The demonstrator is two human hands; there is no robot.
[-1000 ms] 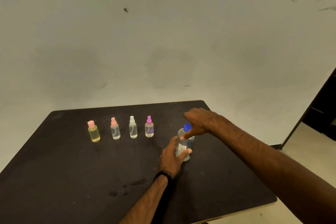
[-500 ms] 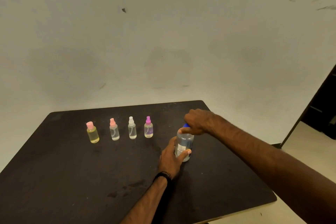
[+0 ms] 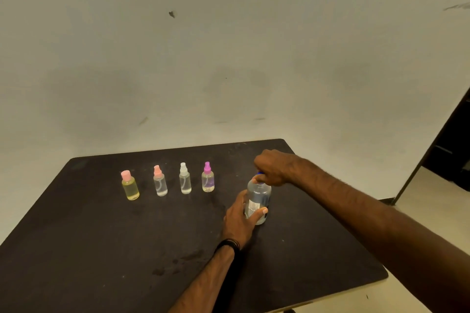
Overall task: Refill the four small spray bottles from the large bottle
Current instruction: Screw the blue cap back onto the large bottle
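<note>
So the large bottle (image 3: 259,198) was standing upright on the dark table (image 3: 76,249), over toward the right half, clear with a white label on its lower front and some clear liquid inside. The left hand (image 3: 240,218) was wrapped around the lower body of it, thumb across the label side, with a black band (image 3: 228,245) on that wrist. The right hand (image 3: 273,168) came in from the right and was curled down over the top, gripping the blue cap (image 3: 259,173), only a sliver of blue showing under the fingers. Can't tell if the cap was loosened at all. To the left of the big one, the four small spray bottles stood in a row, apart from each other: purple-capped bottle (image 3: 208,177) nearest, then the white-capped bottle (image 3: 185,178), then the salmon-capped bottle (image 3: 160,181), and furthest left the yellow bottle (image 3: 130,185) with a pink cap, which looked full of yellowish liquid. All four still had their tops on. Behind the table was just a scuffed pale wall (image 3: 229,46).
</note>
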